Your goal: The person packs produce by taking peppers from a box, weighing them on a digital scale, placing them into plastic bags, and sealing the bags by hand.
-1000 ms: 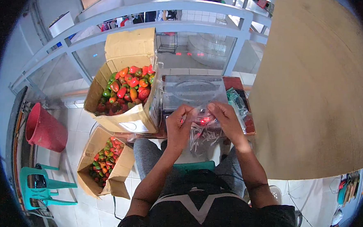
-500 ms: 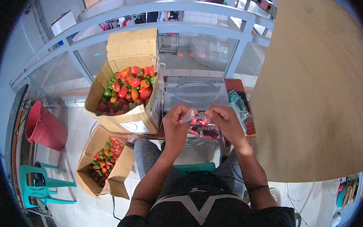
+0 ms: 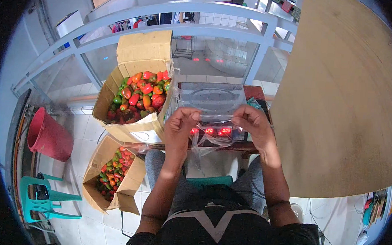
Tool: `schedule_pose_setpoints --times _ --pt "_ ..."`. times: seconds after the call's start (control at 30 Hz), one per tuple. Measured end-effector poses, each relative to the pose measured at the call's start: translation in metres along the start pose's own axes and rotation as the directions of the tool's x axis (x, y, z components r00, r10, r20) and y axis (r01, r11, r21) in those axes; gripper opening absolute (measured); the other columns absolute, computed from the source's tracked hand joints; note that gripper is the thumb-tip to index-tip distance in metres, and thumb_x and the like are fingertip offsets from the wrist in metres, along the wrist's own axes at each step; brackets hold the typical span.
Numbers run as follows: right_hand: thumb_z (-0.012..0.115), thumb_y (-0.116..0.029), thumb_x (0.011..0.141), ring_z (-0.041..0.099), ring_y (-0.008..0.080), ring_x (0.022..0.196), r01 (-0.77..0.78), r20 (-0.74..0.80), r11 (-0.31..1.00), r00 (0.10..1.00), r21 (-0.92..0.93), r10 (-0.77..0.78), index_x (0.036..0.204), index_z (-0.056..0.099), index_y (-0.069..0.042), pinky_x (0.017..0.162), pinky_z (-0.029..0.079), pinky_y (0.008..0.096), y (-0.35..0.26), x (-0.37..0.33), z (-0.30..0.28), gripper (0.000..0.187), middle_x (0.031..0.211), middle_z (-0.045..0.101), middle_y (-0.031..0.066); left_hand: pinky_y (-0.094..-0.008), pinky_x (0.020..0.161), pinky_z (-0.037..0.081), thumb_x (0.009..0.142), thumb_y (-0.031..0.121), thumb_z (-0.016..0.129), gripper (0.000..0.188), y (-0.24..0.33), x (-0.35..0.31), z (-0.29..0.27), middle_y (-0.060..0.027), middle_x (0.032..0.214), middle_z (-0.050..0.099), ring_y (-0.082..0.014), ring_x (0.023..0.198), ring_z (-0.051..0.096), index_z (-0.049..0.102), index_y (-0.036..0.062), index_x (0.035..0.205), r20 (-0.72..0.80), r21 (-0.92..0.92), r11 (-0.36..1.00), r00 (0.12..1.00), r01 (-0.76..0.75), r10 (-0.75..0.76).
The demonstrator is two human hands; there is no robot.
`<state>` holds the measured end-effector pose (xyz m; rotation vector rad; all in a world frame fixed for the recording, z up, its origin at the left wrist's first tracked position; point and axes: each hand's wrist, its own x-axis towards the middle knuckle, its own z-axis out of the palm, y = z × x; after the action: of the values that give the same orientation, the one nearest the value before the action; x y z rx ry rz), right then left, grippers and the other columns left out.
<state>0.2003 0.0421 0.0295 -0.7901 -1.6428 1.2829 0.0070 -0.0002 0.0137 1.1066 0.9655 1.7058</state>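
Note:
Between my two hands a clear plastic bag (image 3: 215, 119) is stretched by its top edge, its lower part hanging in loose folds. My left hand (image 3: 180, 122) pinches one side of it, fingers curled. The other side is gripped between thumb and fingers of my right hand (image 3: 252, 124). Behind and below the bag stands a digital weighing scale (image 3: 211, 99) with a flat top plate and a glowing red display, partly seen through the plastic. Nothing shows inside the bag.
A large cardboard box (image 3: 106, 95) of red, orange and green peppers (image 3: 140, 93) stands left of the scale, with a smaller pepper box (image 3: 129, 176) below it. Green plastic packaging (image 3: 254, 103) lies right of the scale. A brown panel (image 3: 338, 108) blocks the right; a red bucket (image 3: 49, 134) stands far left.
My hands have moved apart, spreading the bag's top edge wider. The scale's red display now shows more plainly through and below the plastic.

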Motion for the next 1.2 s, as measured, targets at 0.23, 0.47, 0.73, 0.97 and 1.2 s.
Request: schedule_pose_setpoints --times 0.23,0.47,0.73,0.97,1.2 --pt "0.058 -0.012 0.083 0.042 0.0036 0.058 -0.017 -0.058 0.991 0.998 -0.135 0.009 0.072 0.054 -0.003 0.054 0.034 0.0187 -0.013 -0.001 0.004 0.015 0.062 0.047 -0.0029 -0.0187 0.056 0.034 0.087 0.021 0.055 0.022 0.002 0.001 -0.005 0.0044 0.063 0.048 -0.003 0.06 0.041 0.052 0.0057 0.071 0.029 0.075 0.997 0.999 -0.017 0.015" --pt "0.055 -0.018 0.086 0.039 0.0027 0.053 -0.015 -0.12 1.0 0.993 -0.02 0.013 0.07 0.053 -0.003 0.048 0.031 0.0199 -0.01 0.002 0.013 0.021 0.059 0.045 -0.0037 -0.0211 0.05 0.026 0.09 0.025 0.049 0.034 -0.006 -0.002 0.0 0.0048 0.057 0.037 -0.0041 0.055 0.032 0.041 0.0078 0.062 -0.066 0.23 0.972 0.996 -0.041 0.057" --pt "0.052 -0.023 0.088 0.039 0.003 0.051 -0.062 -0.066 0.996 0.996 0.066 0.067 0.068 0.052 -0.005 0.047 0.031 0.0192 0.0 0.001 0.019 0.026 0.056 0.043 -0.0046 -0.021 0.055 0.034 0.092 0.025 0.045 0.03 -0.005 -0.006 0.006 0.0032 0.063 0.048 -0.005 0.058 0.04 0.054 0.0067 0.069 -0.085 0.075 0.995 0.994 0.073 -0.066" --pt "0.048 -0.03 0.089 0.041 0.0041 0.051 -0.138 -0.09 0.913 0.978 0.384 0.186 0.065 0.051 -0.006 0.049 0.034 0.0191 0.03 0.006 0.027 0.034 0.057 0.044 -0.0046 -0.0232 0.061 0.042 0.09 0.034 0.046 0.027 -0.016 -0.006 0.011 0.0016 0.08 0.054 -0.0076 0.072 0.05 0.052 0.008 0.086 -0.025 -0.56 0.806 0.969 0.191 -0.246" --pt "0.044 -0.035 0.09 0.047 0.0088 0.056 -0.053 -0.281 0.976 0.953 0.21 0.112 0.068 0.052 -0.005 0.054 0.04 0.0243 0.03 0.007 0.042 0.038 0.063 0.053 0.0009 -0.0216 0.059 0.038 0.089 0.03 0.05 0.023 -0.038 -0.009 0.001 0.0046 0.065 0.04 -0.0063 0.061 0.042 0.047 0.0116 0.075 0.082 -0.112 0.944 0.949 0.311 -0.303"
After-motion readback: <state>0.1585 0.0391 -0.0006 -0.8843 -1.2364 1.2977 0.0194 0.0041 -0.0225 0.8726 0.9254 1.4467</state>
